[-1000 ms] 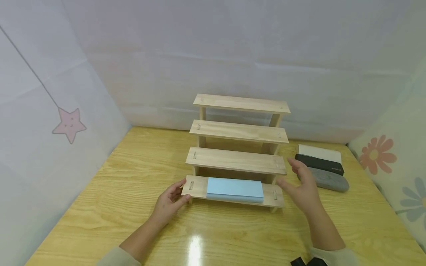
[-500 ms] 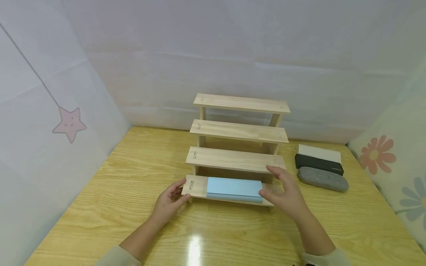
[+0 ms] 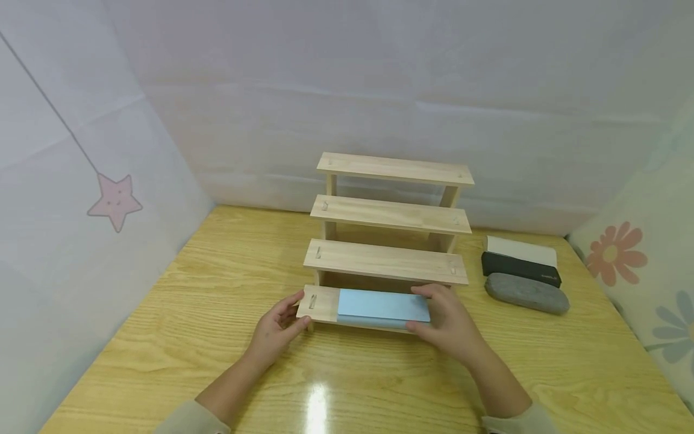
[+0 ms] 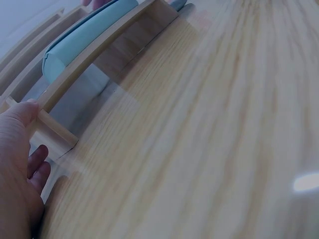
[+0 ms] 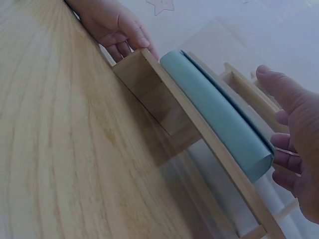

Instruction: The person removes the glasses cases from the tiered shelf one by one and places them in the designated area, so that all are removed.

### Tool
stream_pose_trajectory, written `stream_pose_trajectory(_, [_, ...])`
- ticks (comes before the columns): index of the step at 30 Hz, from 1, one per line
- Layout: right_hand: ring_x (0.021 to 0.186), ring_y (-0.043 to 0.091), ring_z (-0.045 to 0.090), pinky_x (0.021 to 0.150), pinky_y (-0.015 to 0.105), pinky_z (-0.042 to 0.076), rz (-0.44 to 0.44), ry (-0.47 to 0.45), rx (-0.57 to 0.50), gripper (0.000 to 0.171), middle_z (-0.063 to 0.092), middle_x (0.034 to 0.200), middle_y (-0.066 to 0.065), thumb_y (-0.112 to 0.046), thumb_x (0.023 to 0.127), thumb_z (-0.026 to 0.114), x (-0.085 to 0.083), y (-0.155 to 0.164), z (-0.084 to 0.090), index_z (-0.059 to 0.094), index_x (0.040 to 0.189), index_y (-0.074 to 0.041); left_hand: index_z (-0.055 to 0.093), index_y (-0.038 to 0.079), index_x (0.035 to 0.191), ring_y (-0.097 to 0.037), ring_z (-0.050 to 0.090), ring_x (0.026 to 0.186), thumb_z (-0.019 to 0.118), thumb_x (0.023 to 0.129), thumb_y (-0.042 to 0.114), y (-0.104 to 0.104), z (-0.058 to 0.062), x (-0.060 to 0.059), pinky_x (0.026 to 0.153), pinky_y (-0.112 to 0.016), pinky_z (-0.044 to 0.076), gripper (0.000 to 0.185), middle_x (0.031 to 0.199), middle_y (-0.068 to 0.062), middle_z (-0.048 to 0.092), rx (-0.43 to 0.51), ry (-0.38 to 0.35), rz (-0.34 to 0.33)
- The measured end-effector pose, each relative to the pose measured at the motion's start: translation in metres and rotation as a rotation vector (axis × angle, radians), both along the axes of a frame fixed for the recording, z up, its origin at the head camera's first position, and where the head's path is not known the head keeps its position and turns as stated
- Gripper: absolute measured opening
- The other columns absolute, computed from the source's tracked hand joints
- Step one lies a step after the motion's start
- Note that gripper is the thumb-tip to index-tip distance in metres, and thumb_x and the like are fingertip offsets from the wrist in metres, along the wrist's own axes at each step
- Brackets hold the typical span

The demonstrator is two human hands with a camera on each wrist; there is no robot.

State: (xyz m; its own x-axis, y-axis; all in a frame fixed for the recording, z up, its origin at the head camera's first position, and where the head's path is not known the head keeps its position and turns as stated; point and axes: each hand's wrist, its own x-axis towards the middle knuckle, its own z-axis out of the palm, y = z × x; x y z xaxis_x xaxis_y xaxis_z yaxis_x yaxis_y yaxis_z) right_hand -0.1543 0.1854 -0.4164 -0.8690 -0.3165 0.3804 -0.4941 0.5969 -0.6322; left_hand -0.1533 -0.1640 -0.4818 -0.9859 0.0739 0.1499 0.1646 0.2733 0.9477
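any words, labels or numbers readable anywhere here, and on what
No text here can be read.
Black case: a small pale mark near its right end, too small and blurred to read.
Light blue case, grey case, white case and wooden stepped shelf: no lettering visible.
Wall: only a pink star and flower pictures, no words.

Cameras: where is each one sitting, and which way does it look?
Head: up high, looking down at the wooden stepped shelf, both hands and forearms showing.
Left wrist: low over the table, facing along the shelf front; the left hand shows.
Right wrist: low at the other end, facing back; the right hand shows.
All three share the blue case on the bottom step.
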Motion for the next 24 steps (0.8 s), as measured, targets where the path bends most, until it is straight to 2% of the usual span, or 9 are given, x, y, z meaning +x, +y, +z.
stream_pose_trajectory(2, [0.120,0.032,0.054,0.104,0.058,0.037,0.009,0.003,-0.002,0.056,0.063,0.126,0.009,-0.020,0.075,0.085,-0.003,-0.001,-0.004,0.061,0.124,-0.005,0.052,0.008,0.140,-0.022,0.063,0.114,0.072,0.090,0.018,0.000,0.000,0.000,0.091,-0.018,0.051,0.055,0.141,-0.013,0.056,0.000,0.002,-0.001])
stream_pose_trajectory(5, [0.120,0.032,0.056,0.105,0.058,0.037,0.020,-0.013,-0.002,0.057,0.063,0.127,0.010,-0.021,0.075,0.085,-0.006,-0.004,-0.007,0.062,0.124,-0.005,0.052,0.009,0.140,-0.024,0.062,0.115,0.072,0.090,0.019,0.000,0.000,0.000,0.092,-0.020,0.051,0.055,0.143,-0.012,0.055,0.000,-0.003,-0.004])
stream_pose_trajectory(9, [0.121,0.030,0.057,0.100,0.053,0.046,0.018,-0.072,0.015,0.058,0.061,0.130,0.009,-0.027,0.077,0.085,-0.009,-0.008,-0.010,0.061,0.126,-0.008,0.052,0.009,0.141,-0.028,0.061,0.118,0.071,0.090,0.021,0.000,0.000,0.001,0.096,-0.027,0.051,0.055,0.145,-0.011,0.052,-0.011,-0.011,-0.010])
stream_pose_trajectory(13, [0.122,0.029,0.055,0.100,0.053,0.046,0.021,-0.107,0.022,0.061,0.059,0.132,0.008,-0.031,0.076,0.084,-0.012,-0.011,-0.015,0.060,0.127,-0.009,0.052,0.009,0.140,-0.030,0.061,0.118,0.071,0.090,0.021,0.000,0.000,0.001,0.097,-0.031,0.051,0.055,0.146,-0.011,0.052,-0.008,-0.007,-0.015])
stream_pose_trajectory(24, [0.121,0.029,0.055,0.100,0.051,0.046,-0.005,-0.145,0.101,0.068,0.059,0.132,0.006,-0.042,0.072,0.085,-0.016,-0.020,-0.018,0.061,0.130,-0.016,0.052,0.008,0.140,-0.025,0.062,0.116,0.072,0.090,0.021,-0.001,-0.002,0.000,0.095,-0.023,0.051,0.055,0.146,-0.011,0.052,-0.018,0.016,-0.005])
